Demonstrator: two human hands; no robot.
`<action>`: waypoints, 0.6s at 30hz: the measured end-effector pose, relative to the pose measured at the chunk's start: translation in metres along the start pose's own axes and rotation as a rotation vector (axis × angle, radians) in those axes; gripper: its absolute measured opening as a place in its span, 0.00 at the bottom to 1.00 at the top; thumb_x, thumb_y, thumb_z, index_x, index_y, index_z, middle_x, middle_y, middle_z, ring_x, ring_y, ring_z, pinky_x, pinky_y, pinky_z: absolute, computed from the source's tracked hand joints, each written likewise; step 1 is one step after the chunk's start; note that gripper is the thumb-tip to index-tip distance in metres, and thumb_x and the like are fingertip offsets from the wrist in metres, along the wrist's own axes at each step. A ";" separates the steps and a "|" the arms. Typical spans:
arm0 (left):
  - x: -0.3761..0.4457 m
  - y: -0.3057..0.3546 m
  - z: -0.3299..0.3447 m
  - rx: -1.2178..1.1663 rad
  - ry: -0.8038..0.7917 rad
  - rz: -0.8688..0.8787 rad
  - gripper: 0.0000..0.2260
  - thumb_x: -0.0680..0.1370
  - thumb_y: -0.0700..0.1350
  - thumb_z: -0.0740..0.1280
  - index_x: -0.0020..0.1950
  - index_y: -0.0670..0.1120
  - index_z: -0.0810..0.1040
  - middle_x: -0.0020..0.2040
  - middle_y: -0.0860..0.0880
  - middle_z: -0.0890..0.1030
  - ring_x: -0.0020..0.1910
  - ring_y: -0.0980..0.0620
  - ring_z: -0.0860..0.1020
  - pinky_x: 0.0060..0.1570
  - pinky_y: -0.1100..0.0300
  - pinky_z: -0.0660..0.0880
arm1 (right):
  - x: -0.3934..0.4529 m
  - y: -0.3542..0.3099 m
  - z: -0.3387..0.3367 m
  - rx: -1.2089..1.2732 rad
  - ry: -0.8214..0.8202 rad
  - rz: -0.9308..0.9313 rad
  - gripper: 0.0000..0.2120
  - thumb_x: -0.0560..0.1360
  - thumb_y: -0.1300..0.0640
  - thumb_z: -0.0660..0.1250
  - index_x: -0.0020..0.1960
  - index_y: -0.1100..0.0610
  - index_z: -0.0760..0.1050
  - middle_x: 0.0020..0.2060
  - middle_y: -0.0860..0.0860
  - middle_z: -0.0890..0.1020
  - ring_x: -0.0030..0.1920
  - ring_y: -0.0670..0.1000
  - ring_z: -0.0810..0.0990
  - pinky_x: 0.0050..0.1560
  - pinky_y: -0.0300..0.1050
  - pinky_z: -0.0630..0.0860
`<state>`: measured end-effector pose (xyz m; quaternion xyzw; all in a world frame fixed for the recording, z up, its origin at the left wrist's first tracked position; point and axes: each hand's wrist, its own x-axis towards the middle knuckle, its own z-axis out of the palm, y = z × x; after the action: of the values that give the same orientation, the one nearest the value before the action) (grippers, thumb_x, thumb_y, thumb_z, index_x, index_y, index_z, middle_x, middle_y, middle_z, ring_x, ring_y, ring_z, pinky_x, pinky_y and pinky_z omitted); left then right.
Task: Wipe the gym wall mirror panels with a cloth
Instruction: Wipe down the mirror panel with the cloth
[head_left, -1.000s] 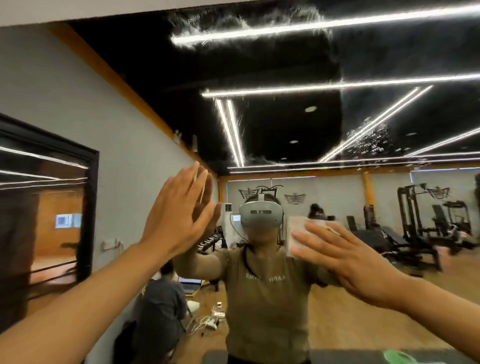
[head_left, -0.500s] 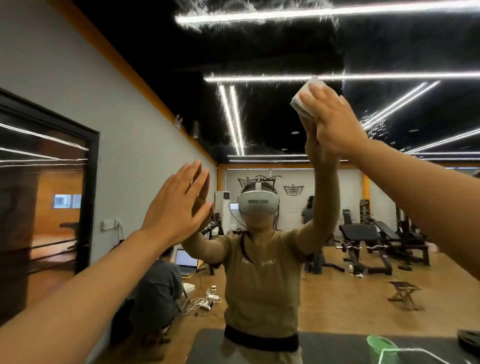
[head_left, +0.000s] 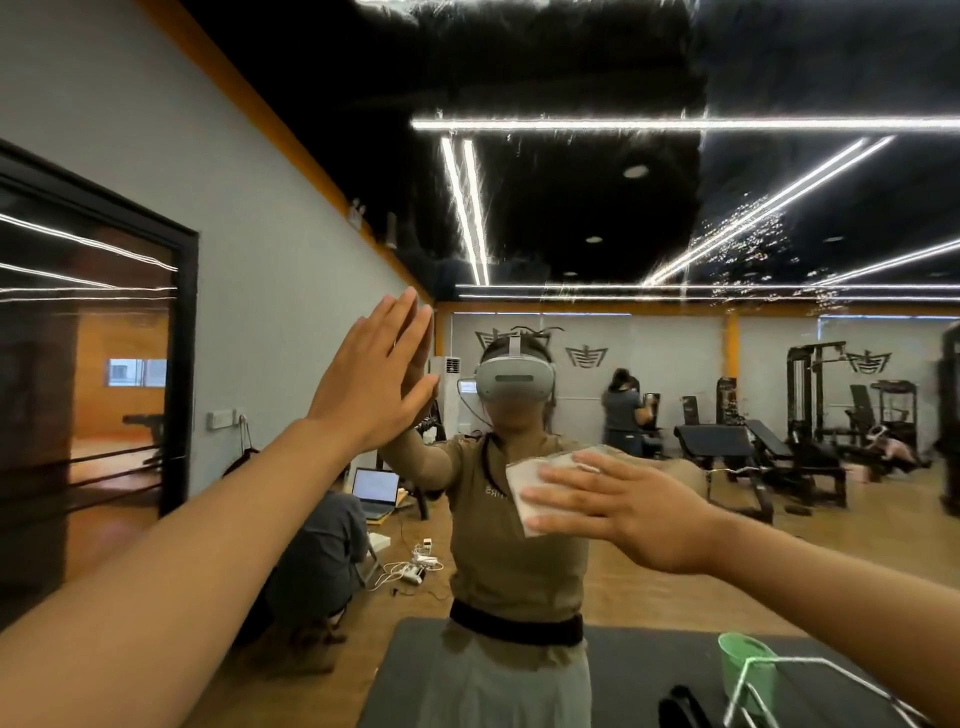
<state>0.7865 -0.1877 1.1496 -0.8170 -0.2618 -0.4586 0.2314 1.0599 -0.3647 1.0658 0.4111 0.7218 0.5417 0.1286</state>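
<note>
- your right hand (head_left: 623, 512) has come down from high on the large wall mirror panel (head_left: 779, 218) half a second ago to chest height now, carrying the folded white cloth (head_left: 530, 480) with it.
- that reads as one downward stroke done; the speckled haze at upper right of the glass looks unwiped.
- right fingers (head_left: 563, 501) lie straight and spread, pressing the cloth flat on the mirror, right of centre; arm reaches in from the near right.
- your left hand (head_left: 371, 374) has stayed put, palm flat on the glass at the left, fingers straight and close together, forearm angled up from the near left.
</note>
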 end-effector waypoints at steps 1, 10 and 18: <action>0.000 0.000 0.000 -0.002 -0.002 0.001 0.33 0.82 0.59 0.57 0.81 0.50 0.44 0.81 0.51 0.40 0.80 0.51 0.38 0.72 0.59 0.35 | 0.004 0.011 -0.005 0.004 0.003 -0.015 0.41 0.72 0.60 0.68 0.80 0.45 0.54 0.80 0.46 0.55 0.80 0.51 0.49 0.78 0.54 0.47; 0.000 -0.005 0.006 -0.021 0.017 0.017 0.34 0.82 0.60 0.56 0.81 0.52 0.41 0.81 0.52 0.39 0.79 0.52 0.37 0.71 0.59 0.33 | 0.089 0.176 -0.082 0.137 0.364 0.743 0.28 0.77 0.60 0.53 0.77 0.50 0.62 0.77 0.53 0.62 0.79 0.57 0.54 0.77 0.58 0.47; -0.001 -0.009 0.009 -0.041 0.051 0.048 0.33 0.82 0.61 0.56 0.81 0.52 0.43 0.81 0.52 0.41 0.80 0.51 0.39 0.71 0.59 0.33 | 0.095 0.069 -0.041 0.089 0.373 0.521 0.32 0.74 0.67 0.59 0.77 0.53 0.64 0.77 0.55 0.62 0.78 0.59 0.55 0.76 0.58 0.52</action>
<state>0.7855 -0.1755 1.1462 -0.8158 -0.2266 -0.4787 0.2324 1.0060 -0.3175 1.1675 0.4808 0.6263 0.5904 -0.1671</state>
